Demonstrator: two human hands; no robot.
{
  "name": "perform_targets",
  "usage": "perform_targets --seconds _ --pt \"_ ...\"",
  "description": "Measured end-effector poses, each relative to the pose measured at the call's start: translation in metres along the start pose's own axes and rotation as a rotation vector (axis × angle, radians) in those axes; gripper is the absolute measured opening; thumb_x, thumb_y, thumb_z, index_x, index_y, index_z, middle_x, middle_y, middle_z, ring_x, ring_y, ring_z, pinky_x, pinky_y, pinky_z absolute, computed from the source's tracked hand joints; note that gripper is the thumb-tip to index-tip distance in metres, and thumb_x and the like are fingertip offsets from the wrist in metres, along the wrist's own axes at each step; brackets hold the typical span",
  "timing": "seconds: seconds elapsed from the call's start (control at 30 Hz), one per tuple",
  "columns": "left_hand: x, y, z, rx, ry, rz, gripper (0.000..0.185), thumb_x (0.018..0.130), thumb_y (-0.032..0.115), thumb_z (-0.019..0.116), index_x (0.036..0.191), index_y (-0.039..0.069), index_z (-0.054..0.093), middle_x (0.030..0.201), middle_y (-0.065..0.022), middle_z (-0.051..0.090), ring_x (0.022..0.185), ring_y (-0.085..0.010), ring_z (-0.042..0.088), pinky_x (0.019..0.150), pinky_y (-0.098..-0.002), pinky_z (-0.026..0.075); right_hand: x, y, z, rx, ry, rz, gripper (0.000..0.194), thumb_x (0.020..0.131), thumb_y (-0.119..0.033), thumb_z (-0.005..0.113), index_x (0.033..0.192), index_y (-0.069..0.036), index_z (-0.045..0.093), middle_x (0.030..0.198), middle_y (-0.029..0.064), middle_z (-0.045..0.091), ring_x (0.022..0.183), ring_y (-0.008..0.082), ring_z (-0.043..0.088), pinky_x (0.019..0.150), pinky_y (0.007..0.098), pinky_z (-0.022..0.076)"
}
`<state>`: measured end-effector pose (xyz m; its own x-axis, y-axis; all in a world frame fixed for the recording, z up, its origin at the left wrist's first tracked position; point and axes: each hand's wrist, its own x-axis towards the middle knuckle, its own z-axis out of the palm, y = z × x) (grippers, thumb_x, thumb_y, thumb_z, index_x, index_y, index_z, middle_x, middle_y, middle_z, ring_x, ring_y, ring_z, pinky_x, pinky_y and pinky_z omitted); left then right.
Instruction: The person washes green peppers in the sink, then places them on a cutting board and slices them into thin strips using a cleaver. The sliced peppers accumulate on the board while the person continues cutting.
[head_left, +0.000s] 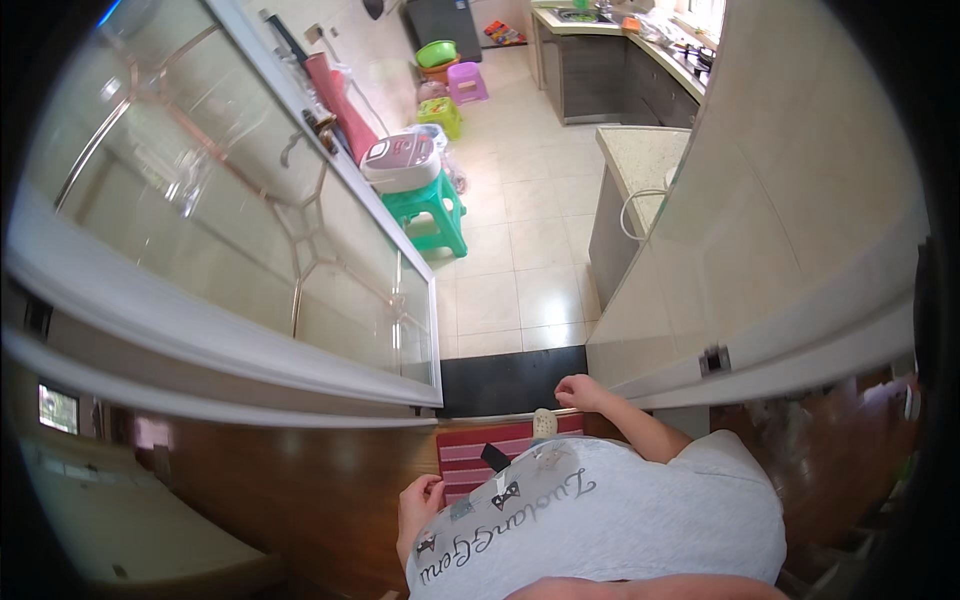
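Observation:
My left hand (421, 499) hangs by my side with its fingers loosely bent, over the left edge of a red striped doormat (459, 448). Nothing shows in it. Ahead and to the right, my right hand (581, 391) is loosely curled above the near right corner of a black door threshold (514, 379), apparently holding nothing. Below it, the toe of a cream clog with holes (545, 424) rests on the mat. A small dark item (495, 457) sticks out beyond my shirt; I cannot tell what it is.
Glass door panels (247, 217) with white frames flank the doorway at left; a tiled wall (780, 187) is on the right. Inside the kitchen, a rice cooker (401, 161) sits on a green plastic stool (431, 214). Opposite juts a counter (637, 154) with a white cable.

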<state>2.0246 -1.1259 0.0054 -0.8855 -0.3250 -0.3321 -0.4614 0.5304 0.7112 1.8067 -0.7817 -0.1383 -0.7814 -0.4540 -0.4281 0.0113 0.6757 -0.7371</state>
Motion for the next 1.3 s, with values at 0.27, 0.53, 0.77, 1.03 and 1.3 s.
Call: perform_targets --seconds 0.27,0.53,0.77,1.03,1.3 --pt "0.189 0.042 -0.026 0.082 -0.176 0.116 0.02 0.088 0.015 0.069 0.103 0.001 0.068 0.081 -0.0145 0.068 0.072 -0.0254 0.065 0.07 -0.0353 0.051 0.032 -0.027 -0.062 0.364 0.081 0.262 0.022 0.086 -0.023 0.068 0.095 -0.003 0.072 0.086 0.0127 0.072 0.078 0.0252 0.069 0.073 0.0354 0.0563" --pt "0.406 0.134 -0.067 0.104 -0.204 0.483 0.022 0.09 0.016 0.067 0.108 0.004 0.067 0.084 -0.0124 0.069 0.075 -0.0243 0.064 0.072 -0.0353 0.05 0.106 -0.047 -0.099 -0.041 0.262 0.36 0.028 0.086 -0.029 0.067 0.102 -0.006 0.071 0.097 0.0156 0.072 0.091 0.0321 0.068 0.082 0.0427 0.0538" --pt "0.515 0.181 -0.076 0.015 -0.272 0.541 0.021 0.089 0.013 0.067 0.106 0.001 0.068 0.083 -0.0127 0.068 0.076 -0.024 0.064 0.071 -0.0344 0.05 0.165 -0.075 -0.134 0.015 0.221 0.376 0.03 0.086 -0.029 0.066 0.103 -0.006 0.072 0.099 0.0161 0.072 0.092 0.0321 0.068 0.079 0.0419 0.0534" --pt "0.636 0.249 -0.039 0.061 -0.26 0.532 0.021 0.089 0.012 0.067 0.107 0.001 0.068 0.082 -0.0122 0.069 0.076 -0.0222 0.064 0.072 -0.034 0.05 0.289 -0.03 -0.248 0.131 0.201 0.317 0.03 0.087 -0.031 0.066 0.104 -0.007 0.072 0.101 0.0154 0.072 0.094 0.0317 0.068 0.081 0.0408 0.0538" --pt "0.763 0.368 0.028 0.08 -0.319 0.523 0.02 0.087 0.011 0.069 0.105 0.001 0.068 0.081 -0.0108 0.068 0.075 -0.0198 0.063 0.069 -0.0316 0.048 0.391 -0.023 -0.434 0.219 0.506 0.113 0.029 0.089 -0.024 0.066 0.112 -0.005 0.067 0.09 0.0129 0.07 0.082 0.0261 0.066 0.075 0.0376 0.0532"
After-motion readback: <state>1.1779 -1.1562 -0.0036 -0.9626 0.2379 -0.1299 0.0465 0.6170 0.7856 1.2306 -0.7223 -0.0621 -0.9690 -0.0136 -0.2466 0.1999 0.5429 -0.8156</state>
